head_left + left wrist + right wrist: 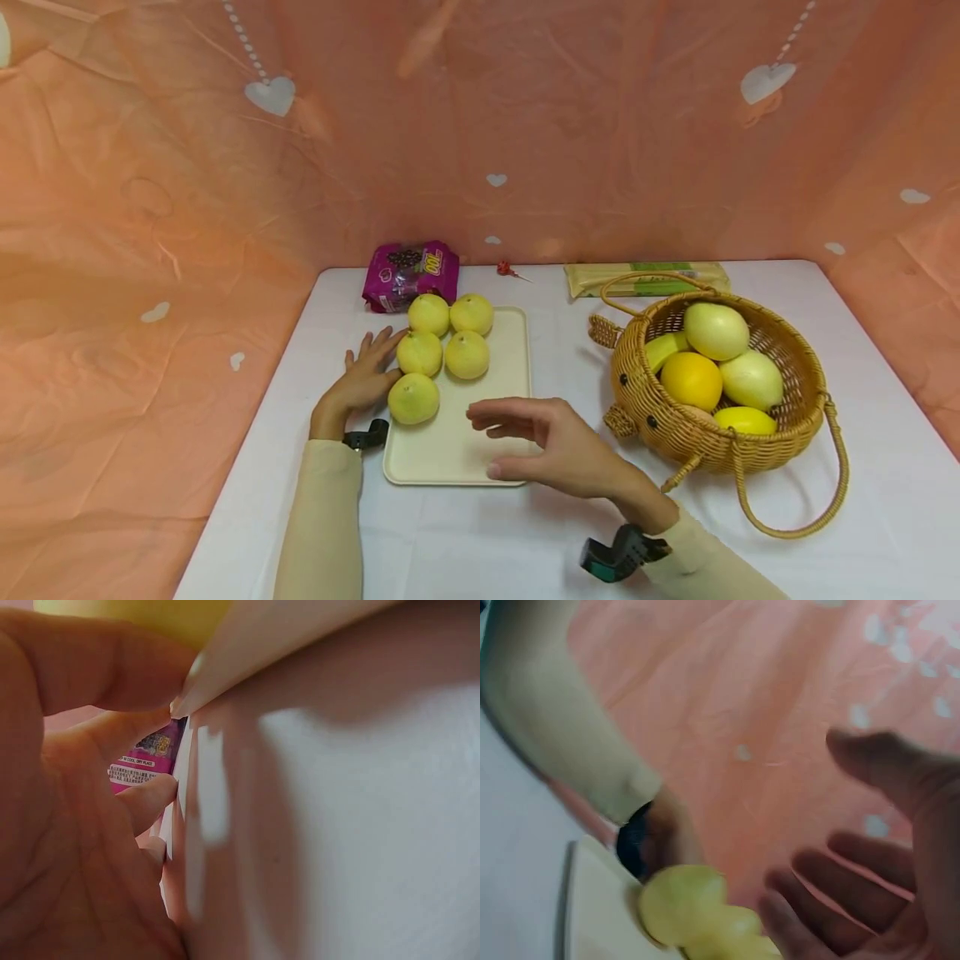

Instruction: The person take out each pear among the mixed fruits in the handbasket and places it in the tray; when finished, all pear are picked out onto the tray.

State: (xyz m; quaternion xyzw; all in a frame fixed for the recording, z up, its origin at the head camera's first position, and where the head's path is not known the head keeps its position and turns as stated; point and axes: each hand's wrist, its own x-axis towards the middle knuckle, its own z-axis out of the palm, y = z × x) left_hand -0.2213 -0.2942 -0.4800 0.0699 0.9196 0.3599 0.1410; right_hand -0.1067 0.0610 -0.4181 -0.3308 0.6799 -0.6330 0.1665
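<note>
Several round yellow fruits [467, 355] lie grouped on the left and far part of a cream tray [480, 450]. My left hand [363, 379] is at the tray's left edge with its fingers spread, fingertips right beside the fruits. In the left wrist view, its thumb [112, 667] and fingertips are at the tray's rim, under a yellow fruit [142, 615]. My right hand [551, 446] hovers over the tray's near right part, fingers relaxed and thumb apart, holding nothing. The right wrist view shows its bare palm and separated fingers [847, 877].
On the right stands a wicker basket [675, 442] with looped handles, holding an orange [692, 382], a lemon [745, 421] and pale green fruits [716, 331]. Along the back lie a purple snack bag [411, 277], a small red item [504, 268] and a long pale package [600, 281].
</note>
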